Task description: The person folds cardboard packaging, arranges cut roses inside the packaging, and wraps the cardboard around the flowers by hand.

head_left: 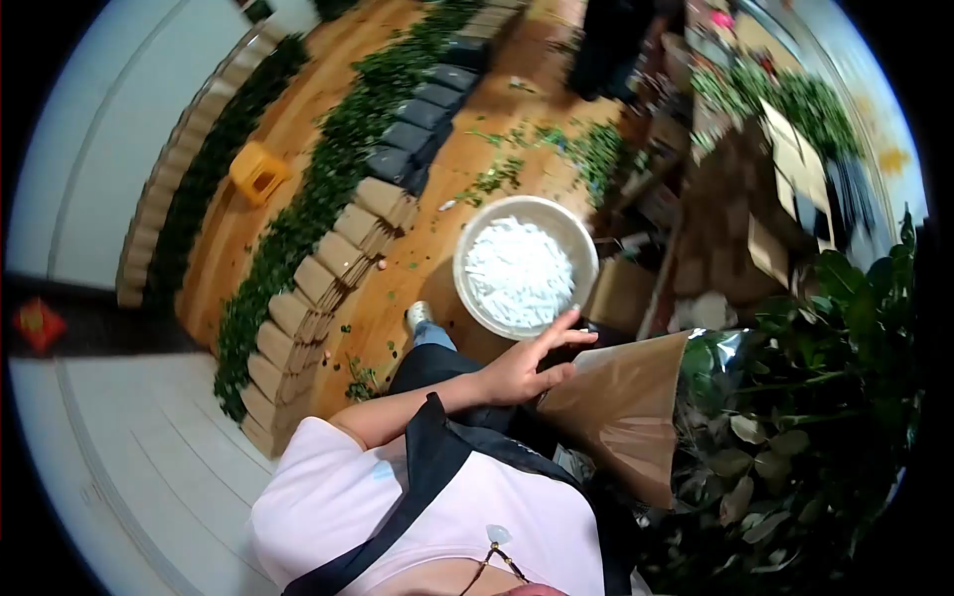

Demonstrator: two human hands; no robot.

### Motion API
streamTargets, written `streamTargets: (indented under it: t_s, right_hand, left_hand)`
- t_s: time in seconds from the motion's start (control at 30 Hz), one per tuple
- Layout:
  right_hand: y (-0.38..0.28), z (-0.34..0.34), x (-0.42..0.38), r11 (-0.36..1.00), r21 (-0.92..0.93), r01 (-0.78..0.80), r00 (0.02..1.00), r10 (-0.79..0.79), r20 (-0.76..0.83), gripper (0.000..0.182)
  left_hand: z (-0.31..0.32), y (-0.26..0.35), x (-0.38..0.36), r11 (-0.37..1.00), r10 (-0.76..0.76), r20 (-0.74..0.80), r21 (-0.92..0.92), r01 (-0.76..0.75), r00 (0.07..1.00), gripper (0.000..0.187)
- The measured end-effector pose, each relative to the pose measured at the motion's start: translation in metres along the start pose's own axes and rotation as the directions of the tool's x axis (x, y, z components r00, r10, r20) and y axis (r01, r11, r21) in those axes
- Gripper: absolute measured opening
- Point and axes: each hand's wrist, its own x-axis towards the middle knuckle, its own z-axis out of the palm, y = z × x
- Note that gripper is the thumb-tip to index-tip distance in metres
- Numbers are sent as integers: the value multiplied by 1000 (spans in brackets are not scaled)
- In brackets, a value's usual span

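Note:
My left hand [527, 370] reaches across in front of my apron, its fingers stretched out and apart. Its fingertips overlap the near rim of a round whitish basin [459, 260], which holds a heap of small white tube-like pieces [519, 273]. Beside my thumb is the edge of a brown paper wrapper [626, 407]. Clear film and a mass of dark green leafy stems [785, 437] spread out to the right of the wrapper. My right hand does not show.
Rows of brown paper-wrapped green bundles [338, 253] line the floor at left, with several black-wrapped ones [412, 134] farther off. A yellow stool [260, 174] stands between rows. Leaf scraps [497, 177] litter the wooden floor. A person in dark clothes [606, 45] stands beyond.

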Motion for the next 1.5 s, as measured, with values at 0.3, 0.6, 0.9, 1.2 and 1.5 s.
streamTargets:
  t_s: [0.3,0.6,0.9,1.2,1.5]
  right_hand:
    - [-202,271,-38,919,72,388,630,-321,708,49]
    - [-298,590,-208,698,162,698,-82,-146,986,49]
    - [-212,893,-421,473,320,821,-411,102,906,50]
    - [-2,1084,-563,198,538,819,-563,456,689,50]
    - [-89,952,-505,688,163,707,-474,290,832,49]
  left_hand:
    - [-168,-13,-129,995,4,-287,94,24,958,78]
    - [-272,-78,-295,903,-283,-942,-199,381,179,43]
    - [-190,-199,-375,272,-656,-568,-793,545,-498,39]
    - [-196,-237,-309,317,-796,-369,-929,189,-479,36]
    - [-213,-229,-309,297,-829,-255,-955,-5,-498,34]
